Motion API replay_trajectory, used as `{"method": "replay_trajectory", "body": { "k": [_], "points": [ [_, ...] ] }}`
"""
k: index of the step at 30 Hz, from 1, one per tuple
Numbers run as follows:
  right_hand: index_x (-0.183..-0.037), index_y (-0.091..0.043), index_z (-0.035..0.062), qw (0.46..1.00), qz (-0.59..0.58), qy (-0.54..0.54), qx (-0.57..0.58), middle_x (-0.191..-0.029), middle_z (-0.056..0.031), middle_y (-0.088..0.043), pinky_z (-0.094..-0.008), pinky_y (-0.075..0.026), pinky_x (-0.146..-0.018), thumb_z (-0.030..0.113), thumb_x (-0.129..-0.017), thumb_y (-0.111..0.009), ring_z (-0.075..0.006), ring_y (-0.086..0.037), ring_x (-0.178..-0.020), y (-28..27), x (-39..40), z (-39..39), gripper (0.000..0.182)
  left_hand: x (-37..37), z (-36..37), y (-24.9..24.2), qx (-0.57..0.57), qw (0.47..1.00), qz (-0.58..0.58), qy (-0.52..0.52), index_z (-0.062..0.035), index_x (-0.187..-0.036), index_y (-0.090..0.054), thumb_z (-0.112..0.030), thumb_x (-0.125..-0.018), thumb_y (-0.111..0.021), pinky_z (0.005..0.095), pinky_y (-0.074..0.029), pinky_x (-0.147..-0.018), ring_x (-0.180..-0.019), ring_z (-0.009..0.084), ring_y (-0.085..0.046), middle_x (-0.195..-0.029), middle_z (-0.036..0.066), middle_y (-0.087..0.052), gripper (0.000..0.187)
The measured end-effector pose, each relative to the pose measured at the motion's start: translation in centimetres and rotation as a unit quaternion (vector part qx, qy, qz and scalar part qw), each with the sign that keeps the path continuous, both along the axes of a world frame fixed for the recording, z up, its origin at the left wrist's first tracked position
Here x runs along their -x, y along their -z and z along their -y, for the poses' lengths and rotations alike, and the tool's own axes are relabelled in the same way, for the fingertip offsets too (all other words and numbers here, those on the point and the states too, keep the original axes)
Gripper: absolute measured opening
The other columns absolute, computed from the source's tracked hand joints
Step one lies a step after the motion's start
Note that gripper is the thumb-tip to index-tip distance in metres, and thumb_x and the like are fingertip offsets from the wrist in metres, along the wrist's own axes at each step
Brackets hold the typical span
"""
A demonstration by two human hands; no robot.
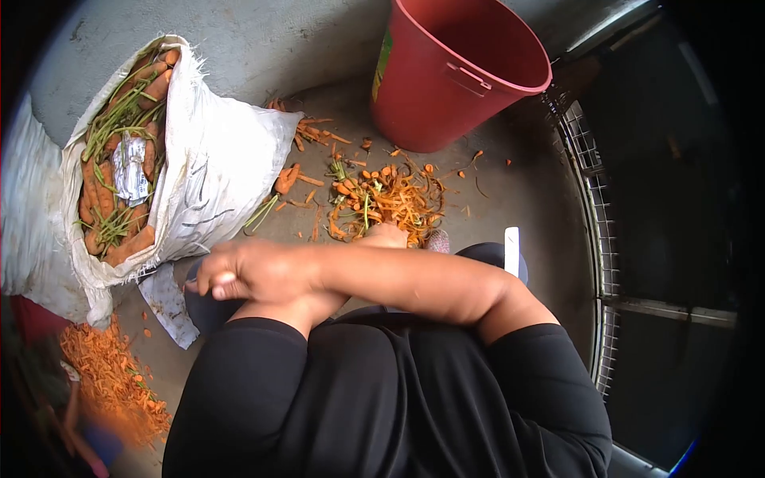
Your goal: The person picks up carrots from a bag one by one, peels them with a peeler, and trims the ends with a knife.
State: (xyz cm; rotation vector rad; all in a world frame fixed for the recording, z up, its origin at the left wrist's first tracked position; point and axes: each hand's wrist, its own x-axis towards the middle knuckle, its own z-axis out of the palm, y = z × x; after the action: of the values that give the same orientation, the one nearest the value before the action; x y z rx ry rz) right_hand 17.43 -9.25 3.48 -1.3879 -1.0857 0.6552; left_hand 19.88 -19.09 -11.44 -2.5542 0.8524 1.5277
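Observation:
My right arm reaches across my body to the left. At its end my right hand is closed beside the carrot sack, with fingers curled and thumb bent in. Whatever it holds, if anything, is hidden. Beneath that forearm crosses my left arm. Only a small part of my left hand seems to show past it, at the near edge of a heap of carrot peelings and cut ends; its fingers are hidden. Carrots with green stems and a crumpled printed wrapper show in the sack's mouth.
A red bucket stands beyond the peelings. Loose carrots lie by the sack. A white flat strip stands near my right knee. At lower left, another person's arm is beside a large carrot pile. Wire mesh lines the right.

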Motion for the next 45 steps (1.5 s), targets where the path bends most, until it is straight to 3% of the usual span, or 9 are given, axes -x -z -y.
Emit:
{"method": "replay_trajectory", "body": {
  "k": [15,21,23,24,26,28,32,40,45],
  "points": [
    [-0.089,-0.051,0.0069,0.99,0.044,0.084,-0.109,-0.083,-0.0115,-0.047,-0.0361,-0.043,-0.07,0.013,-0.082,-0.053,-0.0299,-0.051,-0.081,-4.4,4.1,2.5,0.009,1.8,-0.3,-0.2,0.042,0.998,0.045,-0.026,-0.0196,-0.136,-0.022,-0.022,-0.086,-0.042,0.0364,-0.04,-0.09,-0.113,0.0287,-0.043,-0.13,0.015,-0.034,0.054],
    [-0.09,-0.053,0.0045,0.976,0.058,0.175,-0.118,-0.091,-0.0109,-0.054,-0.0361,-0.042,-0.079,0.008,-0.08,-0.055,-0.0272,-0.052,-0.088,-2.8,1.6,4.1,0.011,-0.7,-4.3,-2.2,0.148,0.959,0.038,-0.24,-0.0157,-0.132,-0.029,-0.028,-0.084,-0.048,0.0354,-0.042,-0.086,-0.102,0.0259,-0.052,-0.119,0.017,-0.046,0.053],
    [-0.089,-0.052,0.001,0.939,0.086,0.317,-0.103,-0.087,-0.01,-0.058,-0.0351,-0.043,-0.078,0.008,-0.083,-0.051,-0.0239,-0.055,-0.083,-2.0,-1.5,7.2,0.009,-1.3,-6.9,-3.3,0.334,0.849,-0.069,-0.404,-0.0086,-0.125,-0.036,-0.024,-0.086,-0.045,0.0332,-0.044,-0.082,-0.096,0.0221,-0.054,-0.108,0.014,-0.052,0.043],
    [-0.086,-0.052,0.0007,0.908,-0.141,0.379,-0.111,-0.079,-0.009,-0.059,-0.0304,-0.046,-0.065,0.01,-0.086,-0.048,-0.017,-0.056,-0.067,-1.6,-2.6,8.7,0.01,-1.4,-8.4,-1.7,0.448,0.738,-0.134,-0.487,-0.0048,-0.119,-0.041,-0.022,-0.087,-0.042,0.0318,-0.045,-0.079,-0.092,0.0198,-0.056,-0.1,0.012,-0.055,0.036],
    [-0.083,-0.053,0.0044,0.852,-0.166,0.492,-0.069,-0.066,-0.0049,-0.056,-0.0196,-0.036,-0.039,0.014,-0.084,-0.054,-0.0064,-0.044,-0.045,0.3,-5.3,12.3,0.01,-2.0,-11.3,-0.2,0.459,0.549,-0.281,-0.639,-0.0035,-0.105,-0.052,-0.024,-0.09,-0.037,0.0282,-0.049,-0.072,-0.084,0.0168,-0.058,-0.088,0.01,-0.059,0.029],
    [-0.079,-0.054,0.004,0.829,-0.3,0.456,-0.121,-0.06,-0.0039,-0.053,-0.018,-0.032,-0.032,0.016,-0.079,-0.063,-0.0061,-0.043,-0.04,2.2,-5.7,14.8,0.015,-1.7,-12.8,-2.7,0.545,0.402,-0.411,-0.611,-0.0029,-0.104,-0.052,-0.028,-0.089,-0.04,0.0273,-0.051,-0.066,-0.077,0.0178,-0.06,-0.088,0.01,-0.059,0.032],
    [-0.078,-0.056,0.0033,0.839,-0.351,0.408,-0.078,-0.057,-0.0033,-0.052,-0.0189,-0.029,-0.03,0.013,-0.076,-0.066,-0.0067,-0.041,-0.036,3.0,-4.2,13.9,0.014,-2.0,-13.1,-5.6,0.534,0.339,-0.483,-0.605,0.0017,-0.103,-0.051,-0.029,-0.089,-0.041,0.0302,-0.053,-0.059,-0.069,0.0194,-0.061,-0.086,0.012,-0.06,0.035],
    [-0.079,-0.054,0.0041,0.654,-0.23,0.72,-0.039,-0.061,-0.004,-0.051,-0.0184,-0.027,-0.031,0.013,-0.076,-0.064,-0.0056,-0.038,-0.039,8.6,-10.8,24.9,0.014,-2.3,-13.3,-5.8,0.526,0.455,-0.471,-0.543,-0.0007,-0.11,-0.045,-0.038,-0.085,-0.045,0.0276,-0.047,-0.047,-0.068,0.0217,-0.055,-0.083,0.014,-0.055,0.045],
    [-0.07,-0.054,0.0071,0.778,-0.234,0.572,-0.109,-0.062,-0.0012,-0.053,-0.0192,-0.031,-0.034,0.012,-0.075,-0.066,-0.0051,-0.043,-0.044,3.0,-6.5,17.7,0.014,-2.6,-12.3,-4.6,0.528,0.456,-0.464,-0.546,0.0012,-0.105,-0.047,-0.039,-0.083,-0.049,0.0288,-0.048,-0.047,-0.065,0.0207,-0.057,-0.082,0.013,-0.055,0.046]
  ]
}}
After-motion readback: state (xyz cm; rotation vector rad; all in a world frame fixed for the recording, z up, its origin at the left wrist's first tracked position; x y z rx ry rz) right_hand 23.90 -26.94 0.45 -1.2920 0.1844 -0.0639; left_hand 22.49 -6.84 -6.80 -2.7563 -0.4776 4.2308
